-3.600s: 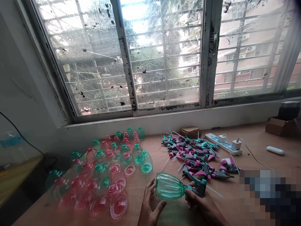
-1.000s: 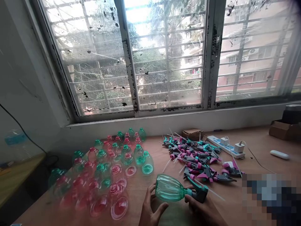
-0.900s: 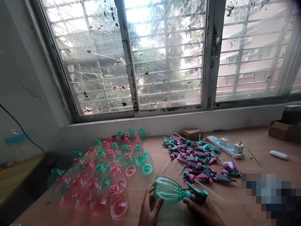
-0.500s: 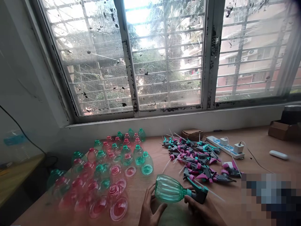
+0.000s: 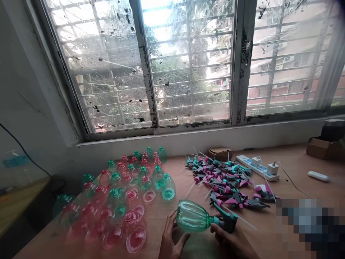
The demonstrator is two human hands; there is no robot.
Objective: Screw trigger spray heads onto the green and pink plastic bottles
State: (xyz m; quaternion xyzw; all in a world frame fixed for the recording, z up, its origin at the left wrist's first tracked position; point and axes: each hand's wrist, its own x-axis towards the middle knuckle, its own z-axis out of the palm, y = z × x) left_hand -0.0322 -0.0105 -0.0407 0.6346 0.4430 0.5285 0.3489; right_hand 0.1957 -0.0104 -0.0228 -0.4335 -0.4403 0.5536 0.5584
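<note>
A clear green ribbed bottle [image 5: 192, 217] lies sideways above the wooden table, its base pointing left. My left hand [image 5: 170, 241] cups the bottle's body from below. My right hand [image 5: 229, 241] grips the teal and dark grey trigger sprayer head [image 5: 225, 219] at the bottle's neck. Just behind my hands lies a heap of loose sprayer heads [image 5: 225, 181] in pink, teal and grey, with white tubes sticking out.
Several empty pink and green bottles [image 5: 121, 198] stand crowded at the left of the table [image 5: 293, 169]. A white power strip [image 5: 257, 167], a small cardboard box [image 5: 219, 153], a white remote [image 5: 318, 176] and a brown box [image 5: 323, 147] lie near the window wall.
The bottle has tilted and turned slightly between my hands while staying in the same place. The view has shifted a little.
</note>
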